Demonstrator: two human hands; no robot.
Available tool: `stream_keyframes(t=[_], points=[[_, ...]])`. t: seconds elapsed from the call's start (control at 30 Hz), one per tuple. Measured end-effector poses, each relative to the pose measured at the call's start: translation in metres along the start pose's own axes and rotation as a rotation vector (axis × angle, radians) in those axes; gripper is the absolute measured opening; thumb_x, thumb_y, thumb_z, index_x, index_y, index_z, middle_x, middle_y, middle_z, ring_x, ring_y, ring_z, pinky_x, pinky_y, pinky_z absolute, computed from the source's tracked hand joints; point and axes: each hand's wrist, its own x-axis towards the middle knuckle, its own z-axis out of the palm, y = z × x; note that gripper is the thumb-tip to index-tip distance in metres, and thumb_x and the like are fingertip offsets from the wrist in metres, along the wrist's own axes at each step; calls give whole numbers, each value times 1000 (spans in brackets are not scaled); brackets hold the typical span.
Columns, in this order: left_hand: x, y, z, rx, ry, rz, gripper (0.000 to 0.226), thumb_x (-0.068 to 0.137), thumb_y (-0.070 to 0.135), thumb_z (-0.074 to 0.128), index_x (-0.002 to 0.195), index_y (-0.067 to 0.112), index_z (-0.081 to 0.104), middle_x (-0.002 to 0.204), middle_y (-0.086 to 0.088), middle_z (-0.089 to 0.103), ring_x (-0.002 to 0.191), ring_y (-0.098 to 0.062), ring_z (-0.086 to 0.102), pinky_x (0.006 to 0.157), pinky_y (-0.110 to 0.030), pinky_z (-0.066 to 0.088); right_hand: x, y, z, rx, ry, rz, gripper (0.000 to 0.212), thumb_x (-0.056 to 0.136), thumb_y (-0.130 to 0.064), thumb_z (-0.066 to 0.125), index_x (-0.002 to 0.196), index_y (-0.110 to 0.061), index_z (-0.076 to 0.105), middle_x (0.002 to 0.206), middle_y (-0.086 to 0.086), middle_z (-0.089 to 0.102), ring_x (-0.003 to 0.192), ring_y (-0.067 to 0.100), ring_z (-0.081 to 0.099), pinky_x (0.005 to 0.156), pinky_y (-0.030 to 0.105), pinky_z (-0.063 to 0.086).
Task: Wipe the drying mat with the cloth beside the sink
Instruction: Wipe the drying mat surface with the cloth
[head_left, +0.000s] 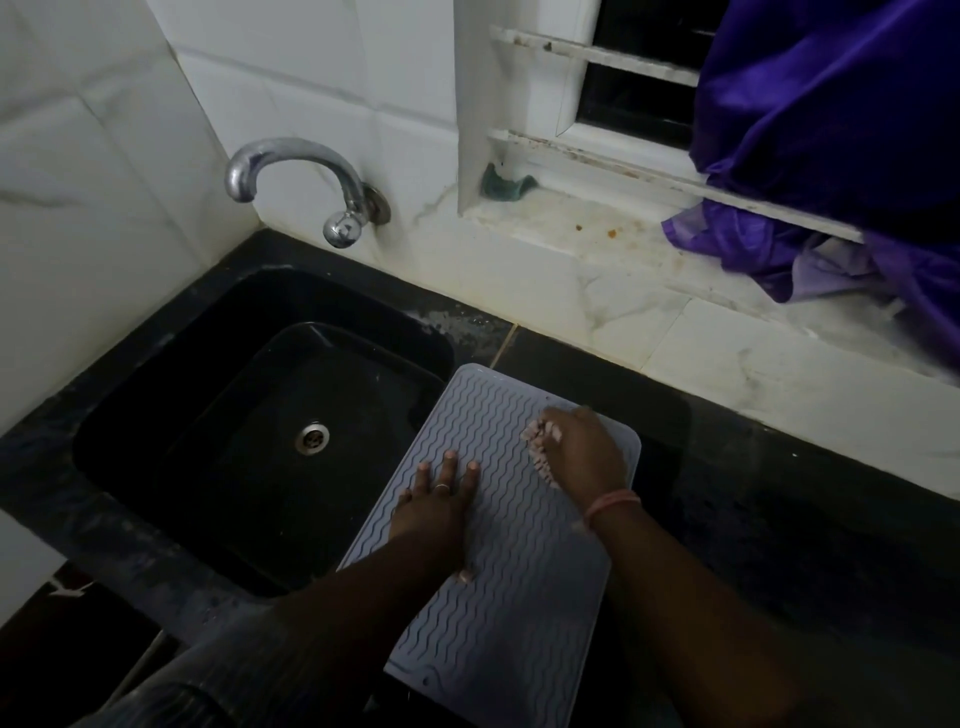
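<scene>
The grey drying mat (498, 530) is lying on the dark counter (779, 519) just right of the black sink (249, 415), its left edge overhanging the basin rim. The left hand (441, 499) is resting flat on the mat's left-centre, fingers spread, palm down, gripping nothing. The right hand (582, 447) is sitting near the mat's far right corner, fingers curled over a pale pinkish cloth (540, 452) and pressing it onto the ribbed surface. Only a strip of the cloth is showing along the hand's left side; the rest is lying under the palm, and its edges are blurring. The mat's near end is being crossed by both forearms. Lighting is dim. A chrome tap (306, 182) is projecting from the tiled wall above the sink.
</scene>
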Motion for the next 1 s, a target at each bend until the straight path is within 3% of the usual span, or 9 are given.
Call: stream_keyframes(t=[0.07, 0.2, 0.3, 0.37, 0.47, 0.6, 0.83, 1.0], points=[[0, -1, 0, -4, 0, -1, 139, 71, 37, 87, 154, 36, -24, 163, -3, -30, 150, -38, -22, 123, -60, 9, 9, 11, -5, -93, 70, 83, 30, 100, -27, 58, 129, -24, 63, 120, 11, 58, 104, 29, 65, 87, 39, 55], [0, -2, 1, -10, 6, 11, 138, 71, 36, 87, 155, 36, -22, 163, -3, -30, 150, -38, -22, 123, -60, 9, 0, 19, -5, -143, 111, 168, 34, 100, -22, 54, 133, -20, 62, 117, 17, 56, 99, 36, 64, 81, 42, 57], [1, -3, 0, -10, 8, 14, 139, 70, 37, 88, 156, 35, -21, 164, -3, -29, 150, -38, -22, 123, -60, 9, -30, 13, -1, -96, 88, 255, 35, 103, -26, 46, 136, -20, 57, 129, 20, 53, 109, 37, 63, 86, 47, 59], [0, -2, 0, 2, 9, 10, 139, 70, 39, 88, 156, 34, -22, 164, -4, -28, 150, -38, -21, 123, -60, 11, -58, 8, 1, -85, 47, 284, 39, 105, -30, 48, 142, -19, 52, 134, 20, 51, 107, 32, 66, 88, 41, 60], [-2, -1, -1, 3, 19, 11, 137, 71, 39, 87, 156, 34, -20, 164, -4, -27, 151, -38, -20, 122, -61, 14, -98, -5, 3, -72, 0, 274, 32, 103, -33, 54, 131, -19, 57, 127, 15, 54, 94, 26, 69, 82, 35, 61], [-5, -1, 0, 3, 60, 12, 134, 72, 38, 86, 157, 34, -17, 166, -4, -23, 151, -38, -18, 121, -60, 18, -133, -22, 8, -20, -105, 236, 20, 102, -35, 51, 112, -21, 61, 117, 6, 52, 92, 23, 65, 82, 34, 58], [-12, -3, -1, -8, 87, 41, 130, 74, 39, 84, 159, 33, -13, 167, -4, -21, 152, -37, -17, 122, -58, 20, -161, -40, 11, -41, -221, 242, 19, 102, -33, 52, 107, -20, 65, 111, 3, 59, 96, 18, 62, 79, 25, 47], [-23, -21, 11, -108, 179, 141, 111, 78, 38, 81, 160, 33, 6, 169, -2, -4, 155, -32, -5, 121, -54, 21, -147, -31, -5, 161, -262, 321, 16, 94, -24, 60, 87, -15, 71, 96, 1, 72, 89, 17, 69, 81, 33, 59]])
